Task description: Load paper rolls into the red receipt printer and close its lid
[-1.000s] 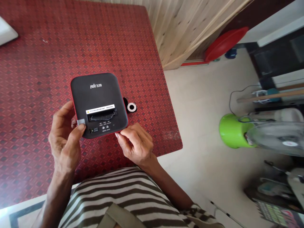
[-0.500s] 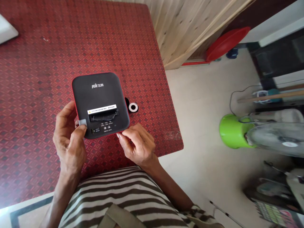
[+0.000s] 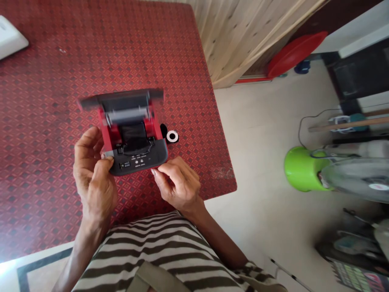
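A small black and red label printer (image 3: 138,163) sits above the table near its front edge, its black lid (image 3: 121,100) swung up and blurred. The red inner bay and a dark hollow show inside. My left hand (image 3: 96,176) is closed around the printer's front left corner, thumb pressed by the grey tab (image 3: 108,154). With thumb and bent fingers together, my right hand (image 3: 178,183) grips the front right edge. Close by the printer's right side lies a small white ring-shaped piece with a dark centre (image 3: 168,137), on something black.
The red patterned table (image 3: 194,162) ends at the right, above a pale floor. A white object (image 3: 12,38) rests at the far left. On the floor stand a green bucket (image 3: 299,168) and a fan (image 3: 352,178). Wooden panelling (image 3: 231,36) borders the back.
The printer's lid has sprung up and away from me, uncovering the red inside. Both hands keep nearly the same hold, and the view has shifted slightly.
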The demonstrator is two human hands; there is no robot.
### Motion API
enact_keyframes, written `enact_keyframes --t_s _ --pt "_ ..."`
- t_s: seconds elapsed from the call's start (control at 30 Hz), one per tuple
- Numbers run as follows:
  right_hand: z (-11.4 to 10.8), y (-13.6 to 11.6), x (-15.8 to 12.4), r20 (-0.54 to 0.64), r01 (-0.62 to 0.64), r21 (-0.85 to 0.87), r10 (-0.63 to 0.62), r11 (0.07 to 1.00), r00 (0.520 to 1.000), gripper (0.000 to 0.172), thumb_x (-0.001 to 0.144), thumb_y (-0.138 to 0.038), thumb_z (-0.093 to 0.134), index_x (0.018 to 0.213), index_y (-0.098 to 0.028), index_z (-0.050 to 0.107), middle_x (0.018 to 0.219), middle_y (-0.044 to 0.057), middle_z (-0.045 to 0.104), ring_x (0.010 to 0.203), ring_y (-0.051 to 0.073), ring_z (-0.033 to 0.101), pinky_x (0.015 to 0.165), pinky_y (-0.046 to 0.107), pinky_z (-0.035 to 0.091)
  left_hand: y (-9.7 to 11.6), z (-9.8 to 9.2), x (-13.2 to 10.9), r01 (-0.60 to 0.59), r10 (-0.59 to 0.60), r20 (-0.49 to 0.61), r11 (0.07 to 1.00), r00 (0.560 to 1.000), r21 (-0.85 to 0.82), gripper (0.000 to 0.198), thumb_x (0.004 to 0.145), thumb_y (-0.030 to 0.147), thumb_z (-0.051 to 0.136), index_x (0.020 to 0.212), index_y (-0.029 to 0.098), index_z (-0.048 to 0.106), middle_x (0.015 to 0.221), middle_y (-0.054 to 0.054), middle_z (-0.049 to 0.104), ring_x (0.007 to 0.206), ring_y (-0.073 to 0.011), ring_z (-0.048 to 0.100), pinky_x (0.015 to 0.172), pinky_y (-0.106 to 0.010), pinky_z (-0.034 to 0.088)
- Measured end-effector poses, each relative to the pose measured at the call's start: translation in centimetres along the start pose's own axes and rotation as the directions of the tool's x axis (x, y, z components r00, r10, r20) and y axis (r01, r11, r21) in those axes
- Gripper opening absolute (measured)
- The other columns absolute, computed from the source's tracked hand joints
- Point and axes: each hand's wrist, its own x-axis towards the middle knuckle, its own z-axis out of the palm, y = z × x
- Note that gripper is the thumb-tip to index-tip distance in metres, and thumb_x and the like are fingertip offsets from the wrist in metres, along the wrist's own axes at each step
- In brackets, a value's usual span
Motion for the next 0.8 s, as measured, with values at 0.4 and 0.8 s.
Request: enact_keyframes --t_s 0.4,0.8 --pt "-2.4 -0.5 8.5 0.251 0.19 -0.113 -0.157 0.975 0.955 0.016 0.102 -0.014 0.054 0.111 -0.018 0.068 0.101 0.005 0.074 0.095 0.017 0.069 0.087 0.031 0.056 -1.9 -2.1 2.3 -0.087 0.088 0.02 0.996 0.996 -0.034 0.032 0.082 0.024 0.067 0.114 0.023 0.074 0.122 -0.007 0.071 0.117 -0.0234 0.065 0.103 -0.039 0.051" --pt "3.5 -1.0 14.8 0.779 0.24 -0.322 0.113 0.916 0.617 0.042 0.103 -0.01 0.033 0.118 -0.018 0.072 0.122 0.015 0.072 0.1 0.028 0.07 0.08 0.042 0.053 -2.6 -2.6 2.7 -0.093 0.058 0.129 0.954 0.99 0.284 0.054 0.101 0.058 0.04 0.132 0.02 0.064 0.119 -0.012 0.073 0.11 -0.0257 0.071 0.098 -0.046 0.055"
